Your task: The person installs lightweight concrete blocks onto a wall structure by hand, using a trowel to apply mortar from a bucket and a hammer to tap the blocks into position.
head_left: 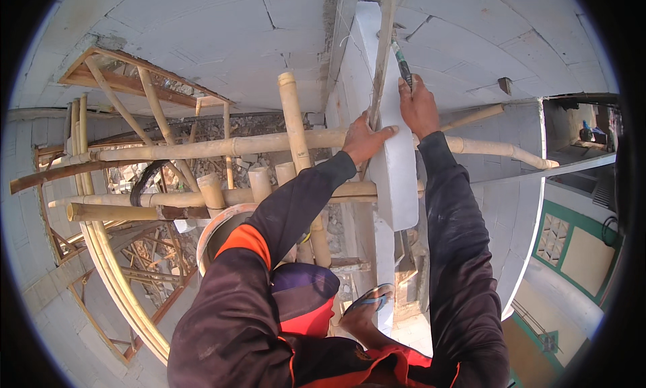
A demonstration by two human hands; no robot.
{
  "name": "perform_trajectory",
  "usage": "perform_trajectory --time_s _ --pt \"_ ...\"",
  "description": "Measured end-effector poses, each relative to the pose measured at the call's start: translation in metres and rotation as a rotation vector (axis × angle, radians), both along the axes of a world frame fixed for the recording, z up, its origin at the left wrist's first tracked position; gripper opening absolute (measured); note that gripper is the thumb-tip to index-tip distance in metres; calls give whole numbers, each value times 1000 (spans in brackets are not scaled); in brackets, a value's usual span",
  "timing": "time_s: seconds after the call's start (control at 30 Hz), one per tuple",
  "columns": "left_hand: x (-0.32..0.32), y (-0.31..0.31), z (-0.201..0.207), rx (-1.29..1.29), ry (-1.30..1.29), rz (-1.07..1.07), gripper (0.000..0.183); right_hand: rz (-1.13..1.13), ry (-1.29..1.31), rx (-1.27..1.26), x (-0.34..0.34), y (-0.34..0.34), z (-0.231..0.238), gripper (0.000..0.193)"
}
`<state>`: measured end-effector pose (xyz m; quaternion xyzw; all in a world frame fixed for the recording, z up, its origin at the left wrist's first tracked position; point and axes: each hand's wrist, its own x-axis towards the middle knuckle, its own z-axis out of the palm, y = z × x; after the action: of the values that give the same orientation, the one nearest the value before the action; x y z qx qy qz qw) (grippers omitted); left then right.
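A long white block [397, 179] runs away from me along the top of a wall, its smooth face up. Across it lies a long thin strip [383, 65], apparently a wooden batten. My left hand [367, 140] is closed round the strip's near part, its thumb stretched over the block. Just right of it, my right hand [418, 109] grips a hammer [402, 61] by its green and black handle. The hammer's head is beside the strip at the far end, partly hard to make out. Fingers of both hands are partly hidden.
Bamboo scaffolding poles [256, 144] cross in front and to the left. A round bucket [222, 230] stands by my left arm. My sandalled foot [367, 307] is below the block. Left is a wood-framed opening [145, 78]; rubble [249, 162] lies far below.
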<state>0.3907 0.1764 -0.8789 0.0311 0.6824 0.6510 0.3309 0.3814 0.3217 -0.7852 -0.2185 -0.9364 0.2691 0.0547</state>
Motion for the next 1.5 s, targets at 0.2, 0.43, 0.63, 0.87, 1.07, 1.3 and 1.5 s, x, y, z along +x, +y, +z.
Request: perform_trajectory --time_s 0.2,0.43,0.63,0.87,1.07,1.3,1.5 --pt "1 -1 4 130 -15 22 71 -108 199 -115 9 2 4 50" --pt "-2 -2 10 79 -10 -6 62 7 46 -36 2 -1 -9 47" --pt "-1 0 21 138 -28 -22 55 -104 210 -75 -5 -7 4 44" --pt "-3 0 23 71 3 -30 50 -18 37 -157 6 3 11 43" --pt "-2 2 24 36 13 17 55 -228 299 -306 132 -5 24 48" --pt "-4 0 11 41 -24 -28 58 -1047 377 -1316 330 -72 46 32" --pt "-5 2 0 -3 -8 -6 58 -1689 200 -1784 419 -124 83 27"
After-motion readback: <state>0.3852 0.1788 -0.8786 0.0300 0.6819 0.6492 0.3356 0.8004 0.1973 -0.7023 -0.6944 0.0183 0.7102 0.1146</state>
